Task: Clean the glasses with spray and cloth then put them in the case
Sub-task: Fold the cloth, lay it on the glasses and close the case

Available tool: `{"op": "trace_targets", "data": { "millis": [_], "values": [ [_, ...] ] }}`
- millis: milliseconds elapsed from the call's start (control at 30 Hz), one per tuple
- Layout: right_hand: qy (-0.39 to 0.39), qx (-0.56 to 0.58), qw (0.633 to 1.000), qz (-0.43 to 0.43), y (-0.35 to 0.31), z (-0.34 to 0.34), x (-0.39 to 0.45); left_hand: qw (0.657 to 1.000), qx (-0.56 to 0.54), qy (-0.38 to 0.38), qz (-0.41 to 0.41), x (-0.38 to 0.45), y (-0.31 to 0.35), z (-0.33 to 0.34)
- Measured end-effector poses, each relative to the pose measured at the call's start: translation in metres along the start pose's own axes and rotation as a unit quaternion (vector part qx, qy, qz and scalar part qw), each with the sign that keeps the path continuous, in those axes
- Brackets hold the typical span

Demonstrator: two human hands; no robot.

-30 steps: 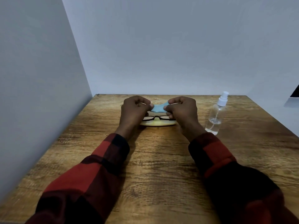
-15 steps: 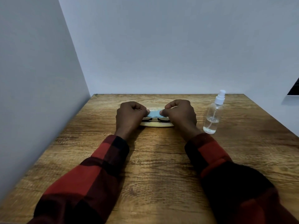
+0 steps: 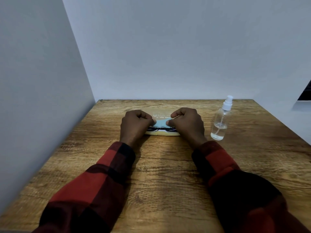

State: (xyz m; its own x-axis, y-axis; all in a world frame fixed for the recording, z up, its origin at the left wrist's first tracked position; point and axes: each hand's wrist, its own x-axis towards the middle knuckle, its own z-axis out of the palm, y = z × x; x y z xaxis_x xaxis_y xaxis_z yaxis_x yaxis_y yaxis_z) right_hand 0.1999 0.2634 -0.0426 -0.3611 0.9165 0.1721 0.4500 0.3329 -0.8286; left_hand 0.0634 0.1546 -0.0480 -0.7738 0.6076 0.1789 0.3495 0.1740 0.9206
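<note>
An open pale yellow case (image 3: 164,134) lies on the wooden table (image 3: 161,174), its clear lid (image 3: 161,113) with white lettering laid back behind. Black-framed glasses (image 3: 161,130) rest inside the case. A light blue cloth (image 3: 161,123) is stretched over the glasses. My left hand (image 3: 134,126) pinches the cloth's left end and my right hand (image 3: 186,124) pinches its right end, both low over the case. The ends of the glasses and case are hidden by my hands.
A clear spray bottle (image 3: 221,121) with a white nozzle stands upright just right of my right hand. Grey walls close the table on the left and at the back. A dark object (image 3: 305,91) shows at the right edge.
Both hands have come down with the blue cloth, from held above the glasses to laid onto them in the case. The bottle has stayed in place.
</note>
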Motion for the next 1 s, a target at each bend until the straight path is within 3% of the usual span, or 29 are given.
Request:
{"op": "trace_targets", "data": {
  "millis": [333, 533, 1000],
  "values": [
    [0.02, 0.008, 0.999, -0.037, 0.003, -0.002, 0.0, 0.999, -0.031, 0.029, -0.021, 0.003, -0.002, -0.005],
    [-0.025, 0.022, 0.999, -0.007, 0.003, -0.007, 0.001, 0.984, -0.133, -0.034, -0.114, 0.004, -0.001, -0.005],
    [-0.051, 0.122, 0.991, 0.002, 0.017, -0.011, 0.019, 0.983, -0.159, -0.044, -0.076, 0.009, -0.007, -0.005]
  ]
}}
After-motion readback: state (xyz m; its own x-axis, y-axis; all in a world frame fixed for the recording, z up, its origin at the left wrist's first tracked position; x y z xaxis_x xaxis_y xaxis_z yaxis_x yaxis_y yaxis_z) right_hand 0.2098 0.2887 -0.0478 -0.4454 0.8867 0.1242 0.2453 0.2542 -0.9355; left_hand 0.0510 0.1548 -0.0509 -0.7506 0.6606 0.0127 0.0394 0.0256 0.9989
